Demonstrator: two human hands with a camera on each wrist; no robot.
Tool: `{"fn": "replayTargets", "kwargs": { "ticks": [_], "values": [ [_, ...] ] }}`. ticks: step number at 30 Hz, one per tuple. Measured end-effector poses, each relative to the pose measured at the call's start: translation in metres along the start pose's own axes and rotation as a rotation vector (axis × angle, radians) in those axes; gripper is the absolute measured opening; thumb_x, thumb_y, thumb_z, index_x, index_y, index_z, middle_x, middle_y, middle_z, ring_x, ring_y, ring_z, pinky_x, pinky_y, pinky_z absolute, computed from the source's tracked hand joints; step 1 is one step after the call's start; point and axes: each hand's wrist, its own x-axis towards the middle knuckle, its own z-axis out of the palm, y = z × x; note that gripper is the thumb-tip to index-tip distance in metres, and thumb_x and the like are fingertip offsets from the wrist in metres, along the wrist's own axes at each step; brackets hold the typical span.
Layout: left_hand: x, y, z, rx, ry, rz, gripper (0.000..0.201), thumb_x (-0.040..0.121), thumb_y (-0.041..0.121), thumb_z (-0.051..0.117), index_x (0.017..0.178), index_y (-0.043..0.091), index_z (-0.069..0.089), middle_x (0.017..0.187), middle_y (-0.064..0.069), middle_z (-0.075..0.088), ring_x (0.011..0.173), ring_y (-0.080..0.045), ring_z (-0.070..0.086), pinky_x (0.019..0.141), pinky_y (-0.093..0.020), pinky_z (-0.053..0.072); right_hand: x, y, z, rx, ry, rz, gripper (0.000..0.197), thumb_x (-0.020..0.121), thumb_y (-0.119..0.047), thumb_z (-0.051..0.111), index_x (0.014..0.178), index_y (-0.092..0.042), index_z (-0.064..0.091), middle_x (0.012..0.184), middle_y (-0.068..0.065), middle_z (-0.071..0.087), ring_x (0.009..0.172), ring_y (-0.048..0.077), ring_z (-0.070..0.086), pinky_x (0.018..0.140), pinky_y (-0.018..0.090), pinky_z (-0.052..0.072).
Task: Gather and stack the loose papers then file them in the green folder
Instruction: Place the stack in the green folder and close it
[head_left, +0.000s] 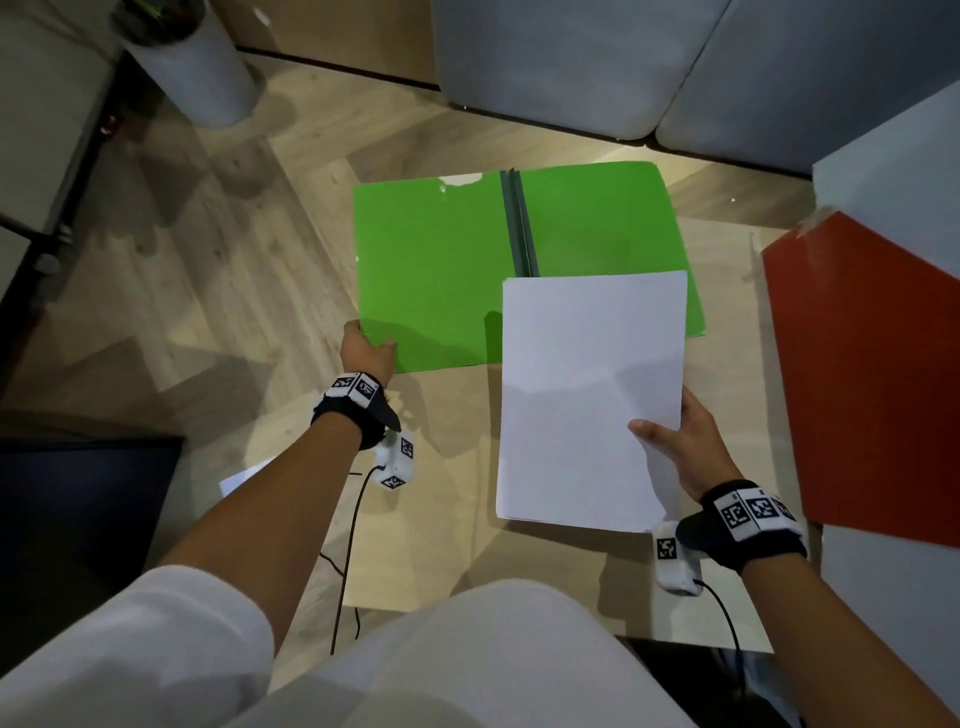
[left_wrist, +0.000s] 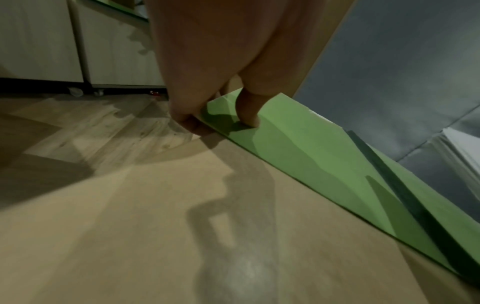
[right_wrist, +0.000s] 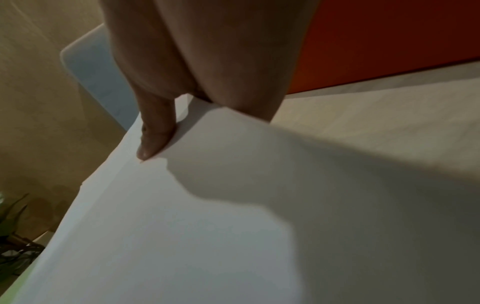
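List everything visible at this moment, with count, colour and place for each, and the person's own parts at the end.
green folder: one, green with a dark spine, open flat on the table, far centre.
paper stack: one, white, lifted over the folder's near right corner.
loose sheet: one, white, partly hidden behind the left forearm.
red folder: one, red, at the right edge.
table: one, light wood, centre.
cylinder: one, white, on the floor at far left.
sofa cushions: grey, beyond the table.
left hand: pinches the green folder's near left corner.
right hand: grips the paper stack's right edge, thumb on top.
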Motion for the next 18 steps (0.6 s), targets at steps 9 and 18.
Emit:
{"fn": "replayTargets", "kwargs": {
  "ticks": [9,18],
  "values": [
    [-0.055,-0.075,-0.026,0.010,-0.023,-0.040,0.047,0.085,-0.002,0.055,0.129,0.004,0.039,0.125,-0.021,0.057,0.114,-0.034,0.055,0.099,-0.046,0.046,-0.008,0.013,-0.002,0.018,0.080,0.005,0.055,0.082,0.007,0.065,0.132,-0.009,0.050,0.127,0.013,0.062,0.110,0.026,0.064,0.091,0.033,0.055],
    [-0.106,-0.129,-0.057,0.050,-0.043,-0.048,0.048,0.084,-0.006,0.053,0.128,0.007,0.037,0.122,-0.022,0.057,0.111,-0.036,0.056,0.093,-0.045,0.048,-0.034,0.027,-0.011,-0.040,0.108,0.058,0.052,0.081,0.010,0.063,0.128,-0.008,0.052,0.111,0.005,0.066,0.090,0.009,0.069,0.074,0.019,0.057]
  ]
}}
